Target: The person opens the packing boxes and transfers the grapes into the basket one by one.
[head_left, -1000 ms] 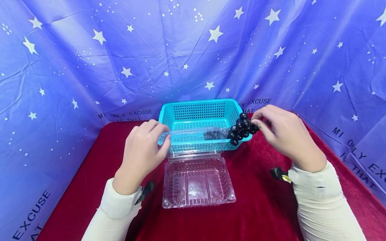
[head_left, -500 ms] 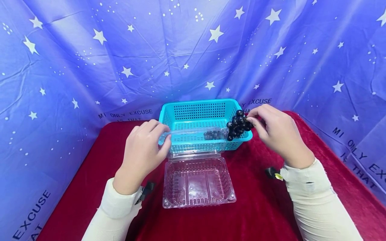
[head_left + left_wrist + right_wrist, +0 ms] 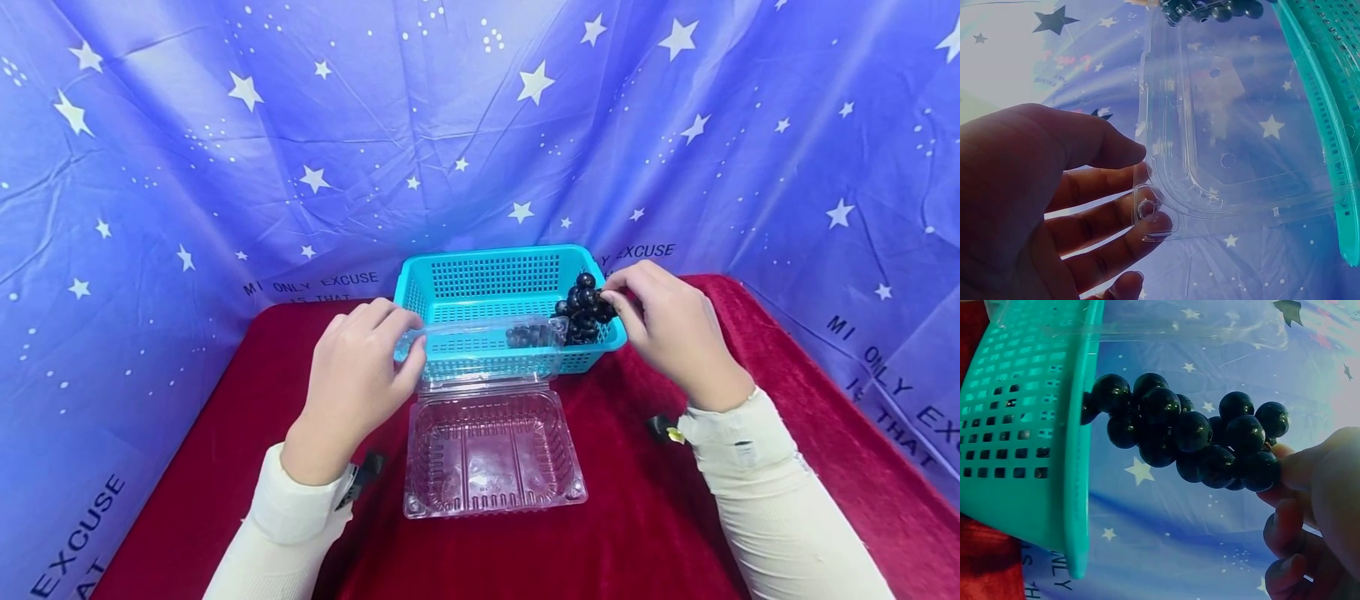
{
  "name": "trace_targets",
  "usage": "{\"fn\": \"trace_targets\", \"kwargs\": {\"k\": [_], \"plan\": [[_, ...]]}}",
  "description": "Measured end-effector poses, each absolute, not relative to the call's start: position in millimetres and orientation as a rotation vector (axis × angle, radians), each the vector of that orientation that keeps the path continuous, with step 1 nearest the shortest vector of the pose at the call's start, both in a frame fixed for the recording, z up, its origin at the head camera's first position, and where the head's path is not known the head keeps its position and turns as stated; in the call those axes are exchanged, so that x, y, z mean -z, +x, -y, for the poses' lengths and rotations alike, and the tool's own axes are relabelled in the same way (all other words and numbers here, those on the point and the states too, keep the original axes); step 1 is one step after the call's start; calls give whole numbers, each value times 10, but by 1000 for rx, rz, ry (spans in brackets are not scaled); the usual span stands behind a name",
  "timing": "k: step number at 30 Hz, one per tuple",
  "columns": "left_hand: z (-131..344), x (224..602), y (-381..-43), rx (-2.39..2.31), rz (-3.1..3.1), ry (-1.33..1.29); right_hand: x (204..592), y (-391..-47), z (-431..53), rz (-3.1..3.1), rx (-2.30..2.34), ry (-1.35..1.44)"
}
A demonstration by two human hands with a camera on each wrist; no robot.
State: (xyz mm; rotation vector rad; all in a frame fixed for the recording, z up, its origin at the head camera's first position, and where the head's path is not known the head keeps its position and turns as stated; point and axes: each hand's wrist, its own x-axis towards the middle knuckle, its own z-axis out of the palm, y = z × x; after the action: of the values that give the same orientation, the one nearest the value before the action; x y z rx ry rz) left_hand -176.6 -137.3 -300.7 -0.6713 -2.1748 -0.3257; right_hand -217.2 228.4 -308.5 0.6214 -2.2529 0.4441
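A hinged clear plastic clamshell container [image 3: 487, 454] lies on the table with its lid [image 3: 480, 354] raised. My left hand [image 3: 360, 367] holds the lid's left corner between thumb and fingers; in the left wrist view the fingers show through the plastic. With thumb and forefinger my right hand [image 3: 671, 333] pinches the stem end of a bunch of dark grapes [image 3: 1175, 434]. The bunch hangs at the right end of a turquoise basket [image 3: 495, 275], its lower grapes inside the rim. More dark grapes [image 3: 528, 337] show through the raised lid.
Dark red cloth [image 3: 645, 517] covers the table. A blue curtain [image 3: 450, 108] with white stars hangs close behind the basket and along both sides. The raised lid overlaps the basket's front wall in the head view.
My right hand has moved left with the grape bunch, from over the basket's right front corner to further inside the rim. The left hand, lid and basket stay in place.
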Motion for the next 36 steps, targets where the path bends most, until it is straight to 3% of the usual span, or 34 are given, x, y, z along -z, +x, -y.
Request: {"fn": "trace_targets", "kwargs": {"k": [36], "plan": [[1384, 2992, -1761, 308, 2200, -673, 3506, -2427, -2129, 2380, -447, 506]]}}
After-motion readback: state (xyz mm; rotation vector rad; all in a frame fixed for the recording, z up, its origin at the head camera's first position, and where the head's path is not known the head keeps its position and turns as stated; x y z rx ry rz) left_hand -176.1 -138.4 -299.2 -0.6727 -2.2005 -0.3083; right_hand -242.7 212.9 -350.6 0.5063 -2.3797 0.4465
